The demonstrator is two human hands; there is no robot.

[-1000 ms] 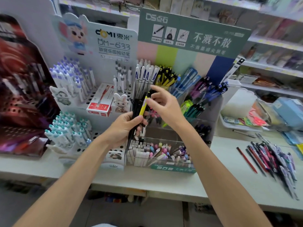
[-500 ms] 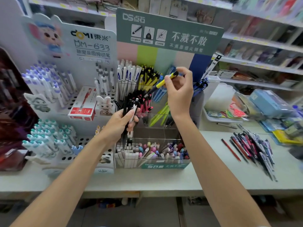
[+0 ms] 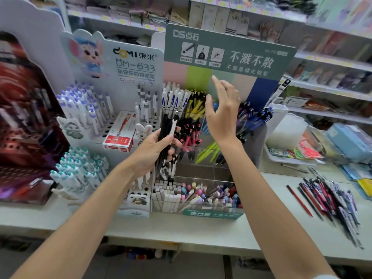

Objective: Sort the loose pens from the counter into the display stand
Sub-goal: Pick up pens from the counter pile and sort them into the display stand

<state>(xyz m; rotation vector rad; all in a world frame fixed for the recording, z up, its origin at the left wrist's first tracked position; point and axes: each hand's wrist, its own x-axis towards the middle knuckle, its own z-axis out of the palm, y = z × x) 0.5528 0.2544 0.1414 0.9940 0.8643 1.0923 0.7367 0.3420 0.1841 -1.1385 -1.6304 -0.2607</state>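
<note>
Bundle of pens (image 3: pixel 167 125), long axes near upright, gripped in the curled left hand (image 3: pixel 153 150). The right hand (image 3: pixel 222 115), fingers spread and apparently empty, is held just right of it, before the display stand (image 3: pixel 203 170). Loose pens (image 3: pixel 330 198) are seen on the counter (image 3: pixel 201 228), far right.

**Hidden, cut off, blurred**

Right hand (image 3: pixel 222 115) covers the display stand's (image 3: pixel 251 45) middle pen slots; fingertips (image 3: pixel 214 78) smeared. Left hand's (image 3: pixel 153 150) fingers hide part of the pen bundle (image 3: pixel 168 129), count unclear. Loose pens (image 3: pixel 330 200) motion-blurred, uncountable. Red display (image 3: pixel 22 117) blurred, cut by left edge. Back shelves (image 3: pixel 332 63): goods an unreadable blur, top row cut off.
</note>
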